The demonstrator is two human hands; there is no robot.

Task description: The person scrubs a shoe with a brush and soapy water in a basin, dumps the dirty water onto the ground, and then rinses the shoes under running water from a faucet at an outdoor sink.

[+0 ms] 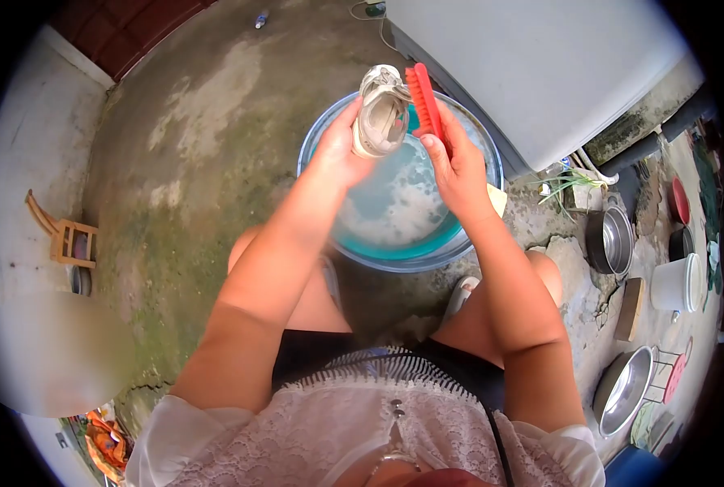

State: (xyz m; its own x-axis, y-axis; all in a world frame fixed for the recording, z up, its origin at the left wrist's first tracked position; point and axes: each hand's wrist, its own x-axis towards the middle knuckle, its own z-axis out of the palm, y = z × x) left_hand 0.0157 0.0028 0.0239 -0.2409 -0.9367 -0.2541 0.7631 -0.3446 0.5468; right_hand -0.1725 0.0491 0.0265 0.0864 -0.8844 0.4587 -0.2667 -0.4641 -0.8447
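Observation:
My left hand (347,150) grips a white shoe (382,122) by its side, with the opening turned up towards me. In my right hand (459,166) is a red scrubbing brush (427,101), its bristles facing the shoe's edge. Whether the bristles touch the shoe I cannot tell. Both hands are above a round teal basin (382,250) of cloudy, foamy water (398,207). The basin sits inside a larger metal-rimmed tub (305,158). Something teal lies partly hidden behind the shoe and brush.
A large grey slab-like surface (532,65) borders the tub at the upper right. Metal pots (609,239), a white bucket (677,284), a wooden block (630,310) and a steel bowl (624,391) stand on the right. A small wooden chair (73,242) is by the left wall.

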